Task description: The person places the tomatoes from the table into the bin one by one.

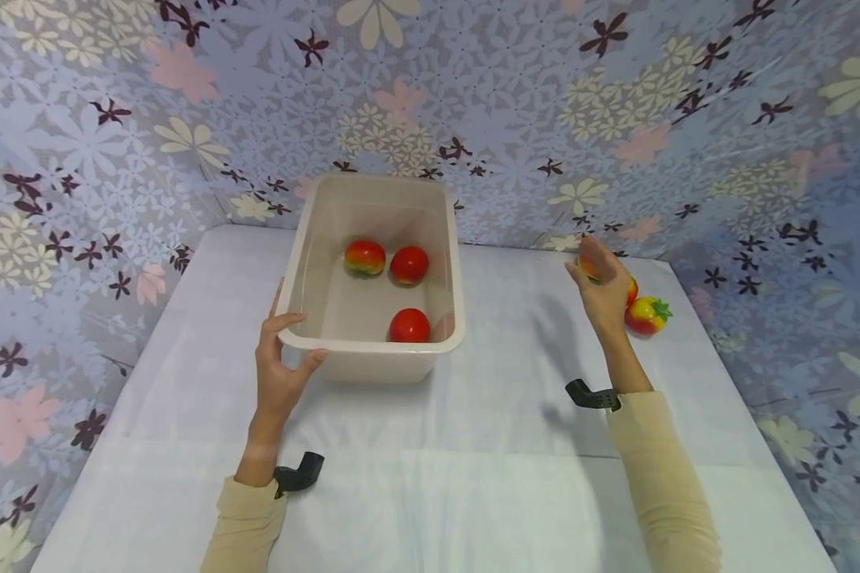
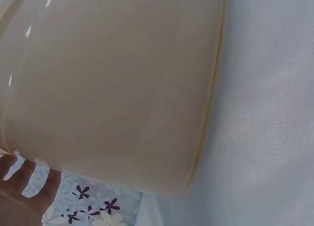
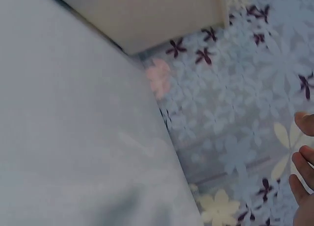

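Observation:
A cream plastic bin [image 1: 373,360] stands on the table, with a red-and-yellow fruit [image 1: 365,257] and two red fruits [image 1: 409,265] inside. At its front left corner, my left hand [image 1: 278,368] holds the rim, thumb along the front and a finger over the edge. In the left wrist view the bin's outer wall [image 2: 113,88] fills most of the picture. Over at the right, my right hand [image 1: 603,288] hovers by several red-and-yellow fruits, fingers loosely bent with nothing visible between them. One fruit [image 1: 647,317] has green leaves; the others are partly hidden behind the hand.
White cloth covers the table [image 1: 502,477]. Flower-patterned fabric [image 1: 516,103] rises behind it and along both sides. Each wrist carries a black camera mount [image 1: 299,473].

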Tool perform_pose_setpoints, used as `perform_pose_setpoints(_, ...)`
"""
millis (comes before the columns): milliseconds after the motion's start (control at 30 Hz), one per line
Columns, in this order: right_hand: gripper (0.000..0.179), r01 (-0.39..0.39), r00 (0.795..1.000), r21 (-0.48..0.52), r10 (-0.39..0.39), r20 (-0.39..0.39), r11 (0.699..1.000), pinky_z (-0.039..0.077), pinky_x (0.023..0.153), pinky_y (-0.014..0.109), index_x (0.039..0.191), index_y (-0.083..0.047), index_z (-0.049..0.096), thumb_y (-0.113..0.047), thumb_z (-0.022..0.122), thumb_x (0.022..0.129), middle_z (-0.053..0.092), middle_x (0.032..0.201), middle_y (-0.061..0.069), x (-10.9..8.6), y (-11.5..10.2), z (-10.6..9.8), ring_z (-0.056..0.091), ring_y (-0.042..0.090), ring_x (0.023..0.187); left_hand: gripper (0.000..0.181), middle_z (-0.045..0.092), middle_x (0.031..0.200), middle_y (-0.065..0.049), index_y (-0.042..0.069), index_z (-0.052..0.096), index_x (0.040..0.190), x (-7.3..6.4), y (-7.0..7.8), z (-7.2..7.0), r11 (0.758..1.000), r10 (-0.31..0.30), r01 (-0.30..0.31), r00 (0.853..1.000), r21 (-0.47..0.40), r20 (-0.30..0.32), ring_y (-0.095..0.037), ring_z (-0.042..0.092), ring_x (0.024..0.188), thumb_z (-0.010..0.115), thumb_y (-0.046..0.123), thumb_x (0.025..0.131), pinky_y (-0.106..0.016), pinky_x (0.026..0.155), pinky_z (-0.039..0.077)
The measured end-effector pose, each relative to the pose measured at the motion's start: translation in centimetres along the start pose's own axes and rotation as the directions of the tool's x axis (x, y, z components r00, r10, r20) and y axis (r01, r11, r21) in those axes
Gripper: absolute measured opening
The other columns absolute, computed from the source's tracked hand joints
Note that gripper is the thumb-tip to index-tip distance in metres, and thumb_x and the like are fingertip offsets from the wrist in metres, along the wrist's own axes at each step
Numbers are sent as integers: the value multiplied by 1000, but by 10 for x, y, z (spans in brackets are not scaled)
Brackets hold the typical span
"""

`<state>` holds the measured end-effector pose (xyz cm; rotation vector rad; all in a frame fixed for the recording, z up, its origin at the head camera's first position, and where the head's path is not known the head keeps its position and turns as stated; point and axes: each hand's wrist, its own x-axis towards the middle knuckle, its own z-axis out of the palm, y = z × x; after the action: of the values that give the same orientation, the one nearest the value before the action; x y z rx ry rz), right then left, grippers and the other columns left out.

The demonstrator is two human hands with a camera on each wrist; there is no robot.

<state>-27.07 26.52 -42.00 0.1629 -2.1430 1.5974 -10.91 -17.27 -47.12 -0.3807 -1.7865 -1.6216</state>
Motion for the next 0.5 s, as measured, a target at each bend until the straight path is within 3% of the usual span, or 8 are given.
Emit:
perform_pose_setpoints(300, 53, -72, 997, -126, 72, -7, 989, 34, 113, 32, 137, -7, 55, -2, 71, 87, 56, 141, 14, 4, 29, -24, 49, 25, 133, 71, 25, 159, -18, -10, 48, 119, 0, 2, 0, 1000, -23, 23, 1000, 3, 9, -37, 25, 146, 78, 42, 82, -31, 110, 31)
perform_pose_setpoints(500, 53, -128, 990, -145, 119, -74, 981, 35, 112, 34, 138, -10, 54, -7, 71, 88, 56, 141, 10, -1, 44, -36, 51, 21, 132, 71, 26, 159, -18, -10, 48, 119, 0, 0, 0, 1000, -9, 9, 1000, 1, 10, -35, 26, 146, 77, 43, 82, -30, 109, 34)
